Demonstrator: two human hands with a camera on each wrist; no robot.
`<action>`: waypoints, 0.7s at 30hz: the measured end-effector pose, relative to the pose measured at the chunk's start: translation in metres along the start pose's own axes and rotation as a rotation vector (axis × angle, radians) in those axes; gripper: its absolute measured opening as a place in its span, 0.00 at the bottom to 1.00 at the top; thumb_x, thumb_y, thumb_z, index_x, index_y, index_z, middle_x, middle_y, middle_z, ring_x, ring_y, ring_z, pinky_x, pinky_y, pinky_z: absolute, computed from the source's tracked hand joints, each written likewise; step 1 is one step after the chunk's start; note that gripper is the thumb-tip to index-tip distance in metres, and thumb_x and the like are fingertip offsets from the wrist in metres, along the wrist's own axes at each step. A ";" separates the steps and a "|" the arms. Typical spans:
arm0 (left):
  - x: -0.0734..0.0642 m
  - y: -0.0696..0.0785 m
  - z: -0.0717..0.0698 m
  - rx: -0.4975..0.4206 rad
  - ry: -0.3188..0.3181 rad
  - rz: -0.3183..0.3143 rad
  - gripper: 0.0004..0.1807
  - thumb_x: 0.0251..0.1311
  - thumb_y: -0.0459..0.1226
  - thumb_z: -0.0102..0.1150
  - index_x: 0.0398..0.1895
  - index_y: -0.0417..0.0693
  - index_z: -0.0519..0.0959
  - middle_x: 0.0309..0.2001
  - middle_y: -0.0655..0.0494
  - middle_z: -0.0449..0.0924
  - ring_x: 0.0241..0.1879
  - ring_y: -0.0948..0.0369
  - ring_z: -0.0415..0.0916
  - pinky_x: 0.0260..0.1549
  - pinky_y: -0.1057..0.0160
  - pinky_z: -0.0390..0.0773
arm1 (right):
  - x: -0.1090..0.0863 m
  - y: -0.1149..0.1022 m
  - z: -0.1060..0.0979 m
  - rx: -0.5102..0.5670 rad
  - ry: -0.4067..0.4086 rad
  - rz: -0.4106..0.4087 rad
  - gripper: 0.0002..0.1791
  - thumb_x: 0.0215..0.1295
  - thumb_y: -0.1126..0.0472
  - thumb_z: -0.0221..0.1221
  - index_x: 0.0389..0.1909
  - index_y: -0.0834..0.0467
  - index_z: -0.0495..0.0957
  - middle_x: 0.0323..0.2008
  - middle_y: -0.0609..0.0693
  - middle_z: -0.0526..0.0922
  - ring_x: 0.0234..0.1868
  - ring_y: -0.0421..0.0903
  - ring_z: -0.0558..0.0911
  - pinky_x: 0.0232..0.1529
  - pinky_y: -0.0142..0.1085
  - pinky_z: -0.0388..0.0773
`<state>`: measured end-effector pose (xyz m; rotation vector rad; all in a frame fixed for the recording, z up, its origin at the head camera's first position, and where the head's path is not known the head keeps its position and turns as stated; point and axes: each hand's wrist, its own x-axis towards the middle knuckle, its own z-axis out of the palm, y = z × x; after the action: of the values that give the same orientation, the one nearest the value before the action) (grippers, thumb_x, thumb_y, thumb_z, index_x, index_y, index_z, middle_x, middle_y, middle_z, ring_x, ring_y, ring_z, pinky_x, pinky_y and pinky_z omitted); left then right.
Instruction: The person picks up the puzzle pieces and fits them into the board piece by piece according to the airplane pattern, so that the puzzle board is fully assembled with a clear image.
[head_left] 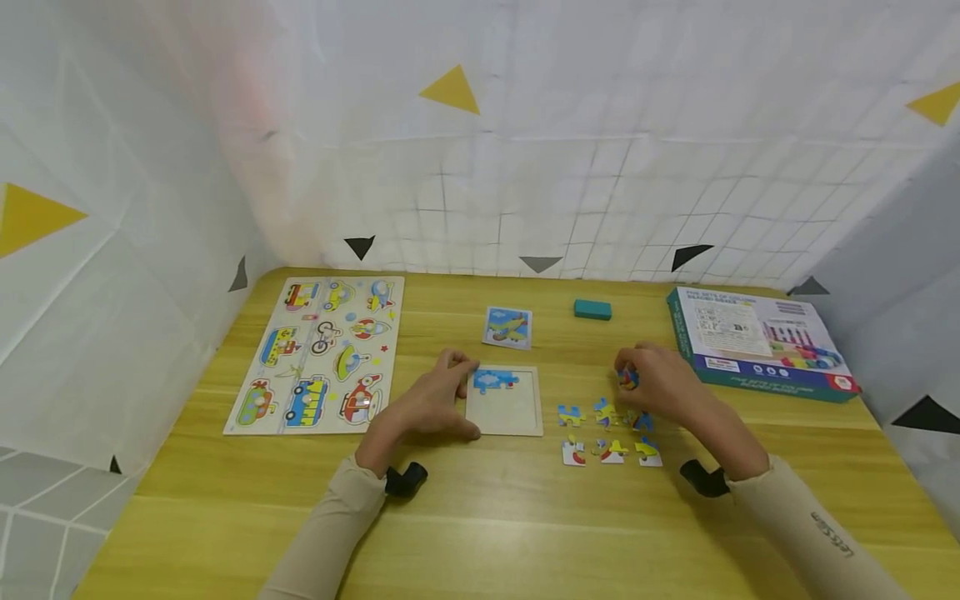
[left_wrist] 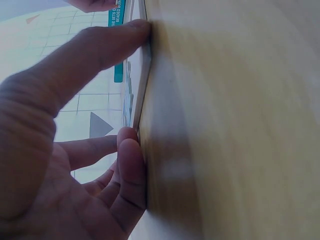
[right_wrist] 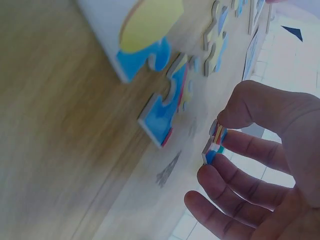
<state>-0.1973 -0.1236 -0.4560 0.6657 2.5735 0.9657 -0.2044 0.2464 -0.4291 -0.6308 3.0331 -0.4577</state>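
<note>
Shows a vehicle puzzle board (head_left: 322,367) at far left on the wooden table (head_left: 487,517). Grips a puzzle tray (head_left: 506,412) by its left corners with the left hand (head_left: 431,404), thumb spread from fingers. Has blue pieces (head_left: 491,380) in the tray's far-left part, a picture card (head_left: 508,327) beyond, loose pieces (head_left: 605,410) to the right and a teal block (head_left: 592,310) behind. Pinches a colourful piece (right_wrist: 215,145) between thumb and fingers of the right hand (head_left: 656,383), near a box (head_left: 757,342).

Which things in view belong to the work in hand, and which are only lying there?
In use:
tray, held by left hand
piece in right hand
loose pieces
picture card, probably the guide

Apparently lying about:
vehicle board
teal block
box
</note>
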 end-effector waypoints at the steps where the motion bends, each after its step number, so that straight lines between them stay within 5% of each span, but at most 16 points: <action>1: 0.000 0.000 0.000 0.000 0.000 0.001 0.59 0.39 0.45 0.83 0.76 0.44 0.61 0.62 0.55 0.56 0.39 0.60 0.70 0.41 0.61 0.70 | 0.000 -0.001 0.000 -0.002 0.000 0.002 0.13 0.49 0.62 0.71 0.37 0.60 0.84 0.32 0.53 0.78 0.29 0.47 0.75 0.31 0.44 0.75; 21: 0.000 0.001 0.000 0.006 0.007 0.008 0.59 0.38 0.46 0.83 0.75 0.43 0.61 0.62 0.55 0.56 0.40 0.59 0.70 0.42 0.61 0.70 | 0.011 -0.024 -0.003 0.002 0.015 -0.044 0.14 0.49 0.60 0.72 0.37 0.59 0.83 0.32 0.51 0.77 0.29 0.46 0.75 0.31 0.44 0.74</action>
<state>-0.1969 -0.1235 -0.4552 0.6756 2.5830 0.9645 -0.2057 0.2218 -0.4192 -0.6992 3.0375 -0.4694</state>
